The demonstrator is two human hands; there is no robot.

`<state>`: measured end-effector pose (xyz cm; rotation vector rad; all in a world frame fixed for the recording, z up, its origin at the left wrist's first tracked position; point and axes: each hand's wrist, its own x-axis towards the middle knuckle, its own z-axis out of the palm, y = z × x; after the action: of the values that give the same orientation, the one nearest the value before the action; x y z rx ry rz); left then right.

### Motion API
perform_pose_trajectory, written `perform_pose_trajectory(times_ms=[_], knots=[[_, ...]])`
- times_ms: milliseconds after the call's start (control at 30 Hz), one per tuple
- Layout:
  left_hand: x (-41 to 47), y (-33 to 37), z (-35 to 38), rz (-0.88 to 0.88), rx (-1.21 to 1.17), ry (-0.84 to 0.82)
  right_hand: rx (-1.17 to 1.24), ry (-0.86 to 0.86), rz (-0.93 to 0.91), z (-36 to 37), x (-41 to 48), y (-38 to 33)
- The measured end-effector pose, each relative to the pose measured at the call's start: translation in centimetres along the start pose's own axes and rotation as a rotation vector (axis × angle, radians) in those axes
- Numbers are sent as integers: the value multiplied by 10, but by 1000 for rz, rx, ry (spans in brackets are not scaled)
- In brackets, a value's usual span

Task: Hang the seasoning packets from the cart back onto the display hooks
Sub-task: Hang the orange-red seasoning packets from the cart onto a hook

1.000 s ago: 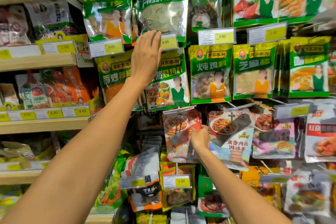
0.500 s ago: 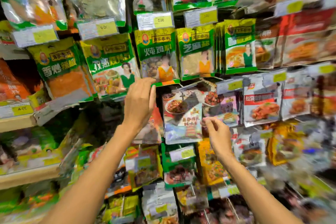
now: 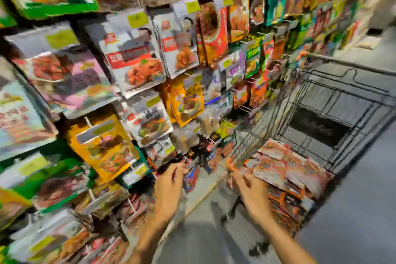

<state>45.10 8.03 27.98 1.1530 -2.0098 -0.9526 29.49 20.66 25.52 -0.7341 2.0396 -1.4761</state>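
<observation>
Both hands are low in front of me: my right hand (image 3: 249,186) hovers at the near edge of the heap of red-and-orange foil seasoning packets (image 3: 285,169) lying in the black wire shopping cart (image 3: 334,100), and my left hand (image 3: 169,180) hangs closer to the wall of display hooks (image 3: 216,141). With the blur, I cannot tell whether either hand is clenched on a packet or released; the fingers look loosely curled, and the right ones may be touching the top packet. The packets lie flat and overlapping at the cart's near end, which I judge keeps them within easy reach beside the rack. The cart stands just beside the display, so a packet needs only a short carry to the hooks. On the rack, rows of glossy printed sachets (image 3: 137,64) hang behind yellow price tags (image 3: 138,19). My guess is that I am at the picking stage, with plenty of packets not yet hung.
</observation>
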Motion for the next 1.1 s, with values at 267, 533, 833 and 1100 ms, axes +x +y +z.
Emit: perform_pose_trajectory(times_ms=[267,533,833,1100], knots=[[16,12,152,-18,30,-397,42,275,317,-85,19,98],[84,5,285,51,89,-710,-52,453,583,-118,98,168],[151,-49,431,-52,270,-947,-119,555,751,-142,215,263],[179,-103,529,-180,455,-916,-130,571,888,-164,292,372]])
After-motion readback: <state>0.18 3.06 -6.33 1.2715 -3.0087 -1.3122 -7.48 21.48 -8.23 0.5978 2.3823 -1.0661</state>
